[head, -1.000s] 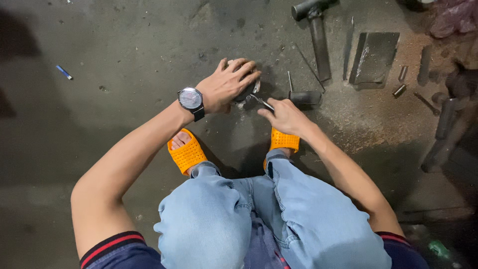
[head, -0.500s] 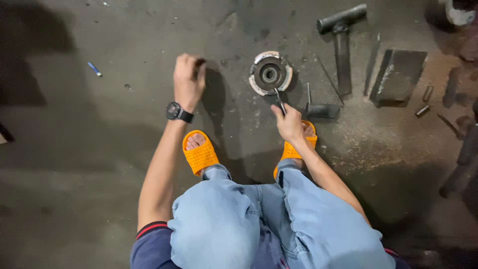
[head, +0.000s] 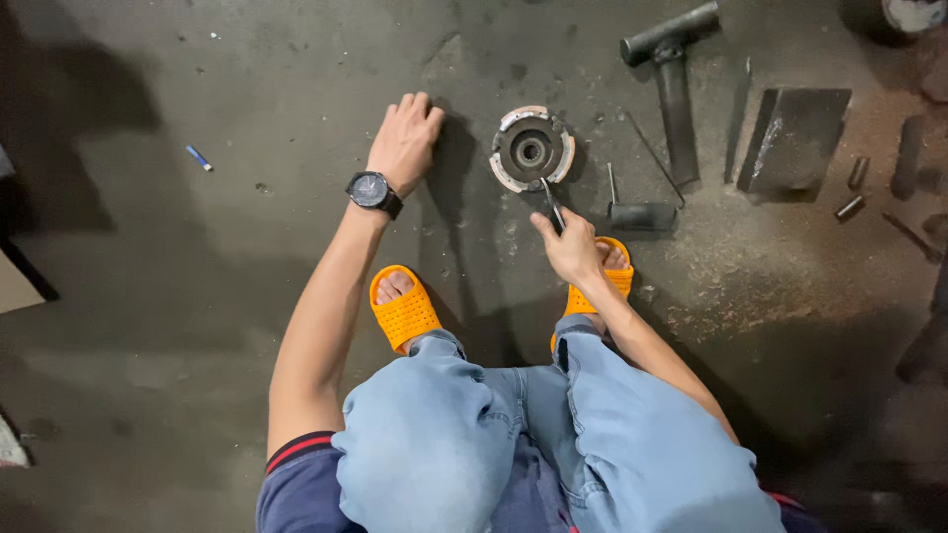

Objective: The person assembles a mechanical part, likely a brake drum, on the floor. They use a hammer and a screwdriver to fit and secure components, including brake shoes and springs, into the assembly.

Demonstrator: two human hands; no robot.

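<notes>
the right hand (head: 571, 249) pinches a thin stiff metal tool (head: 551, 203) against the heavy-looking round metal disc (head: 531, 149), left hand (head: 403, 143) resting empty, fingers bent, on the floor (head: 247, 247).

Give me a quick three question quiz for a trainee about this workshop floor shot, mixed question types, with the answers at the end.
1. True or false: the left hand grips the round metal hub.
2. Multiple choice: the thin metal tool in the right hand has its tip at A) the hub's near edge, B) the hammer, C) the blue pen.
3. Fill in: the left wrist carries a black ____.

Key
1. False. The left hand rests on the concrete floor, apart from the hub.
2. A.
3. Wristwatch.
</notes>
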